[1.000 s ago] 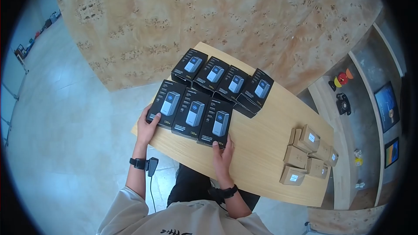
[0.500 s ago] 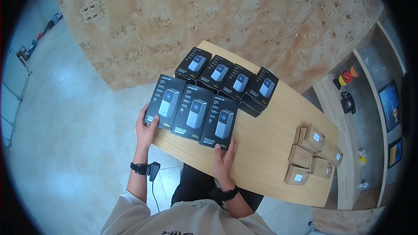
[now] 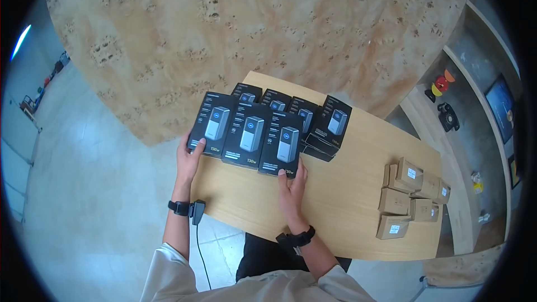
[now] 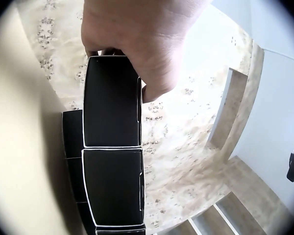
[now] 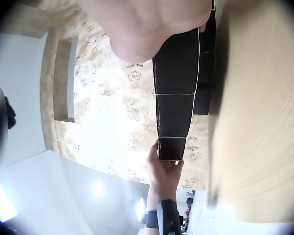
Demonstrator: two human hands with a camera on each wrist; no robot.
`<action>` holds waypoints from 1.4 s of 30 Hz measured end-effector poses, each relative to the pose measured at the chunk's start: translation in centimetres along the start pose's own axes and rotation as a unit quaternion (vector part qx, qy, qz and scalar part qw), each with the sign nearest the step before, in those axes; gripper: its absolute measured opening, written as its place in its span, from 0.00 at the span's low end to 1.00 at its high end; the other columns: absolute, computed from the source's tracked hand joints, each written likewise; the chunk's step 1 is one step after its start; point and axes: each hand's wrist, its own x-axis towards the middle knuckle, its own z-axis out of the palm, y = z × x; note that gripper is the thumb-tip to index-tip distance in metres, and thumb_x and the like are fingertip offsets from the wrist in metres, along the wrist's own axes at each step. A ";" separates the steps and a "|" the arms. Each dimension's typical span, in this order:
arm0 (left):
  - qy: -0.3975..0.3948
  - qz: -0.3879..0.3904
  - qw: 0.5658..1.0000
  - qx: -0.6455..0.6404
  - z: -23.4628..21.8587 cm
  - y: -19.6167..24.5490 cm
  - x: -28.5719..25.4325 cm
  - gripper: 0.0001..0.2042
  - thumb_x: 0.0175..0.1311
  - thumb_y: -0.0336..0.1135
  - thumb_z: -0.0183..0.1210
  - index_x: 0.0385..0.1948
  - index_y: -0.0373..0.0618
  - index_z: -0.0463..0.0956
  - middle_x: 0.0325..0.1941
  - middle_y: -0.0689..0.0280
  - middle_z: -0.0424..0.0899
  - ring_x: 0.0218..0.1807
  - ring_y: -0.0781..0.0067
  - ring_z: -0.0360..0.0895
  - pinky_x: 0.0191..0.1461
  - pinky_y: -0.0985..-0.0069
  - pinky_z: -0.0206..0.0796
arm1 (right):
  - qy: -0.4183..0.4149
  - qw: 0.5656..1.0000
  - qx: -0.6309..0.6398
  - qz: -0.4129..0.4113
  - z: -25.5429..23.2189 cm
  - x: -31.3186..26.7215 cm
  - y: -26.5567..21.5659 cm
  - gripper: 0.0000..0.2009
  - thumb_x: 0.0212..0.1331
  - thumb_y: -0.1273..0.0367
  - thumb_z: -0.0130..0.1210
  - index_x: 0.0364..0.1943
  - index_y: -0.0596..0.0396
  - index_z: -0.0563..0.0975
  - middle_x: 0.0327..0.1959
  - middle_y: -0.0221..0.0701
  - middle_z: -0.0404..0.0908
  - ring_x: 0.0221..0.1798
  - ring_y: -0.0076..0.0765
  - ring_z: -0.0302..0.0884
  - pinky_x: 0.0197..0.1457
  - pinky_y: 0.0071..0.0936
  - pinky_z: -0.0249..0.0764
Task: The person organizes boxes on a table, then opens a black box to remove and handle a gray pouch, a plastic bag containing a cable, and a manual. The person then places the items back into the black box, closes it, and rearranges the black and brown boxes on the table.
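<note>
Three black power bank boxes (image 3: 244, 135) stand side by side in one row between my two hands. My left hand (image 3: 188, 159) grips the outer end of the left box, its thumb on the printed front. On the far end, my right hand (image 3: 292, 190) clasps the right box (image 3: 279, 148), thumb over its lower corner. In the left wrist view, the boxes' dark end faces (image 4: 112, 100) line up flush, raised off the pale tabletop. Behind them is a second row of the same boxes (image 3: 334, 120), partly covered by the held row in the head view.
Several small brown cardboard boxes (image 3: 394, 201) sit in a cluster at the right end of the wooden table (image 3: 335, 212). A burl-patterned panel (image 3: 251, 28) rises beyond the far edge. Shelves with a black telephone (image 3: 447, 116) stand to the right.
Both hands have raised the row of three boxes off the table and carried it forward, so it now overlaps the back row in the head view. The head view has shifted slightly.
</note>
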 end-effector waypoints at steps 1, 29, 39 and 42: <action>0.001 0.009 1.000 -0.004 0.0 -0.8 0.4 0.28 0.73 0.35 0.67 0.70 0.33 0.71 0.60 0.58 0.84 0.58 0.72 0.81 0.62 0.74 0.74 | 0.016 1.000 -0.001 0.010 0.5 -0.2 0.4 0.34 0.74 0.65 0.58 0.78 0.64 0.59 0.74 0.52 0.62 0.76 0.57 0.61 0.80 0.50 0.58; -0.052 0.238 0.952 0.186 3.9 -7.5 2.6 0.68 0.26 0.52 0.88 0.81 0.54 0.57 0.83 0.51 0.51 0.84 0.44 0.53 0.85 0.47 0.51 | 0.073 0.995 -0.070 -0.014 3.2 0.3 8.9 0.13 0.63 0.69 0.71 0.34 0.55 0.75 0.26 0.31 0.81 0.27 0.30 0.81 0.33 0.29 0.77; -0.080 0.224 0.942 0.237 4.8 -8.9 4.2 0.51 0.38 0.41 0.86 0.74 0.59 0.72 0.82 0.49 0.54 0.81 0.43 0.57 0.83 0.53 0.56 | 0.065 0.995 -0.046 -0.060 4.0 -0.9 8.2 0.12 0.63 0.75 0.64 0.50 0.56 0.79 0.47 0.36 0.85 0.40 0.34 0.86 0.38 0.31 0.83; -0.075 0.238 0.937 0.245 5.0 -9.0 4.4 0.49 0.42 0.43 0.85 0.74 0.58 0.72 0.82 0.48 0.54 0.81 0.43 0.57 0.83 0.53 0.55 | 0.029 0.993 -0.066 -0.095 3.8 -2.1 8.5 0.13 0.62 0.77 0.63 0.50 0.55 0.81 0.48 0.35 0.86 0.42 0.33 0.86 0.38 0.29 0.83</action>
